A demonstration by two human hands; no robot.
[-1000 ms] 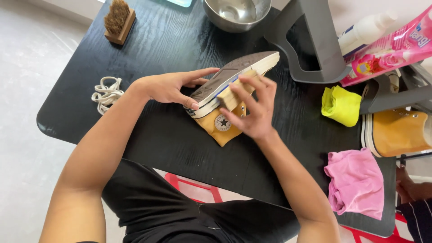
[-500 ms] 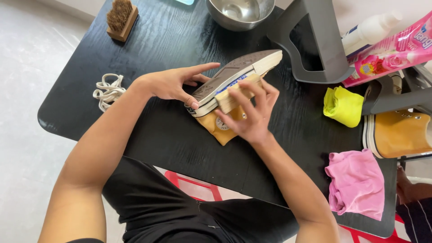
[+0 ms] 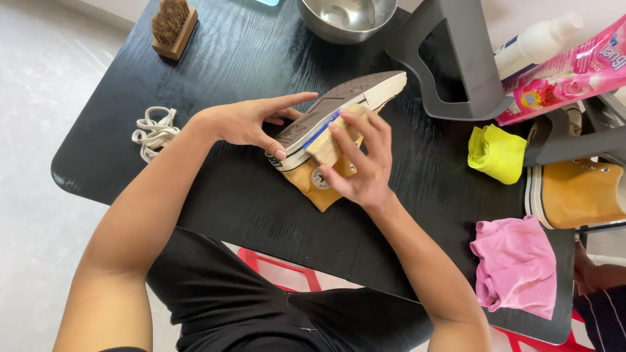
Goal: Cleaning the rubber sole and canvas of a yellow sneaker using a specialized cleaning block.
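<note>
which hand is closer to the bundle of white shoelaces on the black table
Left. The left hand holds the mustard sneaker, nearer the white shoelace bundle; the right hand is farther.

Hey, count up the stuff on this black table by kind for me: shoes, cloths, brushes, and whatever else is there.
Shoes: 2, one held, one at right
Cloths: 2, yellow, pink
Brushes: 2, one in the right hand, one far left
Bowls: 1
Lace bundles: 1
Bottles: 1
Pouches: 1
Total: 10
</note>
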